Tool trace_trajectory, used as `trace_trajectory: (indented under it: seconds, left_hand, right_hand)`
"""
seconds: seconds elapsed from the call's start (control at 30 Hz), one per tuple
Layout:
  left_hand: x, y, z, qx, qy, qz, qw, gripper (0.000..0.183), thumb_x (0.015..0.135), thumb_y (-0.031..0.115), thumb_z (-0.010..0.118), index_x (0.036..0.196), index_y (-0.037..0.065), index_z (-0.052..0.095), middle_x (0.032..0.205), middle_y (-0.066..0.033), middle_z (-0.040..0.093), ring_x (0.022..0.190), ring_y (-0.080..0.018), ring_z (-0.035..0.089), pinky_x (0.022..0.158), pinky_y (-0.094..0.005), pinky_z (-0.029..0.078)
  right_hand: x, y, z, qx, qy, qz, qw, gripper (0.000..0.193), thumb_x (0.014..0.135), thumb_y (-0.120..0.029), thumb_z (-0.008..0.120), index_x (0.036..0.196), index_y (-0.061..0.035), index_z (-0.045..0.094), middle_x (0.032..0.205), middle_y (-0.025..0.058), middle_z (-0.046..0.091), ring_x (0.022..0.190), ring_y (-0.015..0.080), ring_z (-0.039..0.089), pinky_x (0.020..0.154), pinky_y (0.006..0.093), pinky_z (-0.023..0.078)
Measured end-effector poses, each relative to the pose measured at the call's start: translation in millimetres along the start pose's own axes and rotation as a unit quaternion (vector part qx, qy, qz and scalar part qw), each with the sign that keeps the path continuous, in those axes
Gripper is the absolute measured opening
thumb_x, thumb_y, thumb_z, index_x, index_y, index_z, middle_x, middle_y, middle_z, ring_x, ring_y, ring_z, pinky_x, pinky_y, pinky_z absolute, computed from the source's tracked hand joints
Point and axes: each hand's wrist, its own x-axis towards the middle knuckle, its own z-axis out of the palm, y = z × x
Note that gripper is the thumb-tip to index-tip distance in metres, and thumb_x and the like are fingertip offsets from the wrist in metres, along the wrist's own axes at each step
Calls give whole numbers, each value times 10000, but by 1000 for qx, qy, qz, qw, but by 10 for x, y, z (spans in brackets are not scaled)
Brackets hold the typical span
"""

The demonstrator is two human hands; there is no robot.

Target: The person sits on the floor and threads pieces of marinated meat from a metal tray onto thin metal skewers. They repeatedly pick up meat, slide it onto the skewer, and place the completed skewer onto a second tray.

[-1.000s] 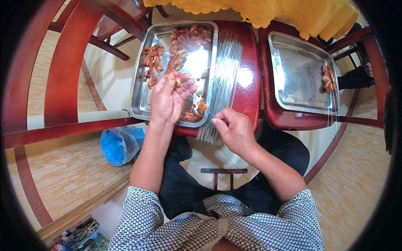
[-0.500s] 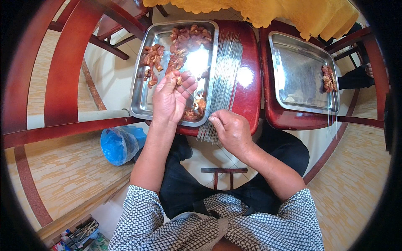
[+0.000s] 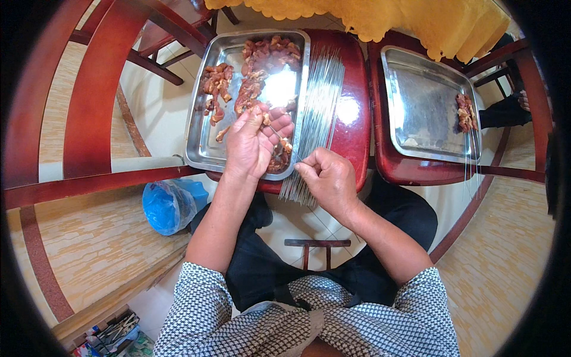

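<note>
Over the near part of the left metal tray (image 3: 200, 119), my left hand (image 3: 252, 143) is turned palm up, its thumb and forefinger pinching a small piece of meat (image 3: 266, 118). A thin metal skewer (image 3: 275, 132) runs from that meat across the palm toward my right hand (image 3: 328, 181). The right fingers are closed in a pinch at the skewer's other end, beside the tray's near right corner. Raw reddish-brown meat chunks (image 3: 270, 52) lie in clumps in the tray. Just right of it, a bundle of bare skewers (image 3: 321, 89) lies lengthwise on the red seat.
Another metal tray (image 3: 416, 113) rests on the right red seat (image 3: 392, 169), with loaded meat skewers (image 3: 466, 113) at its right edge. A blue lined bin (image 3: 160, 205) stands at lower left. A yellow cloth (image 3: 380, 24) hangs at the back; red chair frames (image 3: 89, 89) flank the left.
My left hand has shifted slightly right with the meat, uncovering a small chunk in the tray. My right hand has barely moved, its fingers still pinched.
</note>
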Motion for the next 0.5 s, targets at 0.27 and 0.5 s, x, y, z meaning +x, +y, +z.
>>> trace_trajectory:
  seconds: [0.27,0.5]
  left_hand:
    - [-39,-43,32,32,-18,-27,999,223,1002,213,406,1084,29,501,1098,-197,612,968,-294,644,873,-459,530]
    - [65,36,-43,-63,-36,-29,997,349,1019,309,329,1135,48,529,1236,-195,564,1097,-302,585,972,-475,460]
  right_hand:
    - [15,21,1,-48,4,-75,996,156,835,-141,666,765,-32,580,662,140,589,598,297,614,531,383,466]
    - [10,5,-97,-29,-19,-64,997,152,835,-141,664,765,-33,584,650,135,580,585,288,608,523,377,463]
